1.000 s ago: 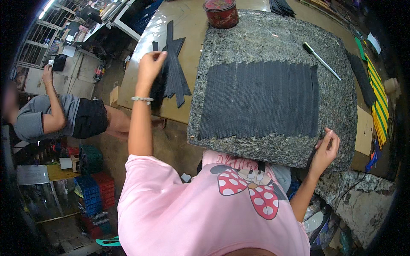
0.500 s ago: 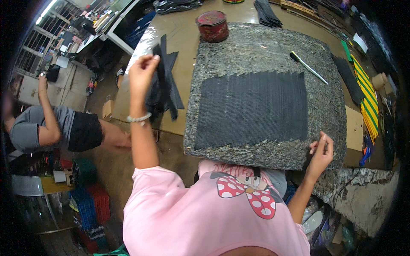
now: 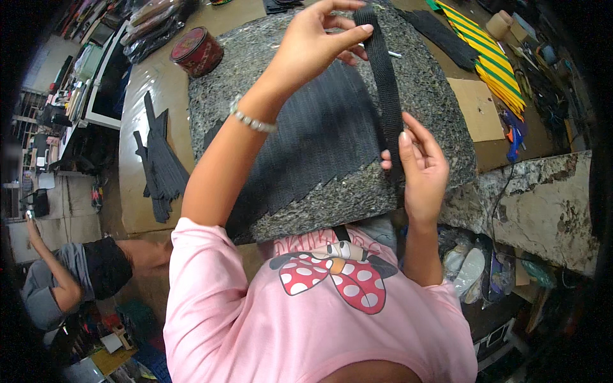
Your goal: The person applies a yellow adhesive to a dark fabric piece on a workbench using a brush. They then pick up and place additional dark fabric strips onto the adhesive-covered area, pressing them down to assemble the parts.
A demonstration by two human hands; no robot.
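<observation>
A black webbing strap (image 3: 385,80) is stretched lengthwise between my two hands over the right side of the board. My left hand (image 3: 316,41) pinches its far end between thumb and fingers. Round its near end are the fingers of my right hand (image 3: 423,163), with fingertips showing on the strap's left side. Beneath lies a row of black straps (image 3: 306,137) set side by side, their ends cut at a slant. They rest on a thick grey speckled felt board (image 3: 444,131). My left forearm covers part of the row.
On the board's far left corner stands a red round tin (image 3: 196,52). A loose pile of black straps (image 3: 159,163) lies on the table at left. A white-handled brush (image 3: 391,54) is partly hidden behind my hands. Yellow-green striped straps (image 3: 488,60) lie at far right. Another person (image 3: 70,268) stands at left.
My left hand has brought a strap from the pile at left across to the right side of the board. My right hand has risen and closed on its near end. The view has shifted right.
</observation>
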